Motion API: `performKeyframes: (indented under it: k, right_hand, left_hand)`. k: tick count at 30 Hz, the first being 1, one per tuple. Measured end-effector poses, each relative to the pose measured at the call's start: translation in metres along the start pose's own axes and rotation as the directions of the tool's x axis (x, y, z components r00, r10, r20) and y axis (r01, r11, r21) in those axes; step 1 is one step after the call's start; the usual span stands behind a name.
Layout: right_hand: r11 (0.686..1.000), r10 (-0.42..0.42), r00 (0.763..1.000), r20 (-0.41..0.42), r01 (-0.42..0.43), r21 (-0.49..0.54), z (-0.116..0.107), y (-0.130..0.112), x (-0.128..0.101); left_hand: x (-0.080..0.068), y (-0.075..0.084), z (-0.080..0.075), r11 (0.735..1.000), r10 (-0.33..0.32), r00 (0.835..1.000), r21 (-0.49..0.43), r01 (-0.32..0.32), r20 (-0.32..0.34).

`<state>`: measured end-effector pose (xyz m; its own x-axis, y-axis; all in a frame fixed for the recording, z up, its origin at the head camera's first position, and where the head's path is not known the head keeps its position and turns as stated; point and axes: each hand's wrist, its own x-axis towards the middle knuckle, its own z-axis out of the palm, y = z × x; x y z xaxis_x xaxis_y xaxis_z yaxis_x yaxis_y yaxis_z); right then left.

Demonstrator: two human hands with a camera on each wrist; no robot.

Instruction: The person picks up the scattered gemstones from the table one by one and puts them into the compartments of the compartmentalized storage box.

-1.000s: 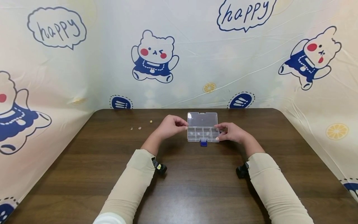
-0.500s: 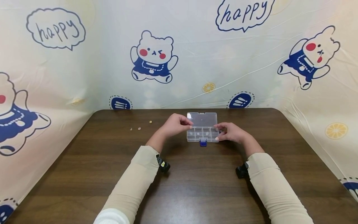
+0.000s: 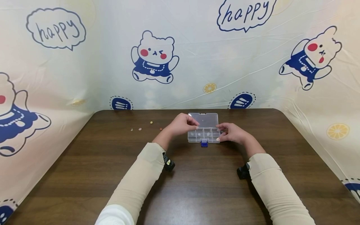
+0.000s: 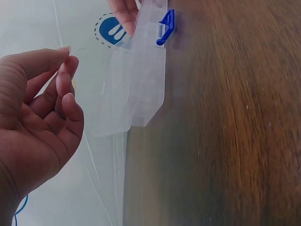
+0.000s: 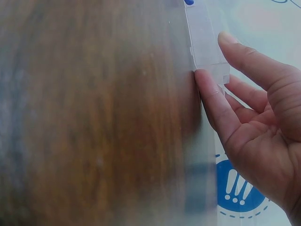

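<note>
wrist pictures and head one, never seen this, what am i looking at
No machine here, just a person working bare-handed. The wide picture comes from a head camera, the close ones from black wrist cameras. On the wooden table stands an open clear plastic compartment box with a blue latch; left of it lie a yellow bit, a reddish bit and two pale bits. The right hand grips the box's right end. The left hand pinches its fingertips above the left end; anything between them is too small to see.

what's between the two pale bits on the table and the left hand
In the head view, a small orange-red piece lies between the two pale bits and the left hand; a yellow piece sits in that stretch too, slightly farther back.
</note>
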<state>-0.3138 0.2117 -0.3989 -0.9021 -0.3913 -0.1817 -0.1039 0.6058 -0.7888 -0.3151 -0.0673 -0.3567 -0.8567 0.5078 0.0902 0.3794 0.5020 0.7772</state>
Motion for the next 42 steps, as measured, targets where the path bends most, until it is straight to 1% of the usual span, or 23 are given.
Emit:
performKeyframes:
  k: [4, 8, 12, 15, 20, 22, 29, 37, 42]
  right_hand:
    - [1.000, -0.010, 1.000, 0.003, 0.010, 0.007, 0.001, 0.000, 0.001]
    - [1.000, -0.012, 1.000, 0.003, 0.012, 0.006, 0.001, 0.001, 0.001]
    - [1.000, 0.000, 1.000, 0.006, 0.000, 0.010, 0.000, 0.002, 0.002]
    - [1.000, 0.007, 1.000, 0.008, -0.007, 0.012, 0.000, 0.002, 0.002]
    - [1.000, 0.007, 1.000, 0.012, -0.007, 0.012, 0.000, 0.002, 0.001]
    - [1.000, 0.006, 1.000, 0.012, -0.006, 0.013, 0.000, 0.002, 0.001]
    - [1.000, -0.003, 1.000, 0.010, 0.003, 0.014, 0.001, 0.001, 0.001]
    - [1.000, -0.016, 1.000, 0.007, 0.016, 0.012, 0.000, 0.001, 0.001]
    - [1.000, -0.009, 1.000, 0.006, 0.009, 0.008, -0.001, 0.001, 0.001]
  left_hand:
    - [0.005, 0.001, 0.003, 1.000, 0.007, 1.000, 0.019, -0.007, 0.011]
    - [0.011, 0.002, 0.005, 1.000, -0.002, 1.000, 0.015, 0.002, 0.019]
    - [0.017, 0.005, 0.007, 1.000, -0.015, 0.999, 0.021, 0.014, 0.041]
    - [0.022, 0.007, 0.008, 0.998, -0.013, 0.998, 0.055, 0.009, 0.061]
    - [0.033, 0.008, 0.012, 0.992, 0.012, 0.994, 0.125, -0.025, 0.105]
    - [0.035, 0.009, 0.013, 0.990, 0.014, 0.992, 0.138, -0.031, 0.122]
    - [0.043, 0.012, 0.020, 0.989, 0.003, 0.989, 0.145, -0.024, 0.148]
    - [0.050, 0.022, 0.026, 0.982, -0.007, 0.982, 0.186, -0.029, 0.191]
    - [0.055, 0.022, 0.031, 0.979, -0.017, 0.979, 0.200, -0.025, 0.205]
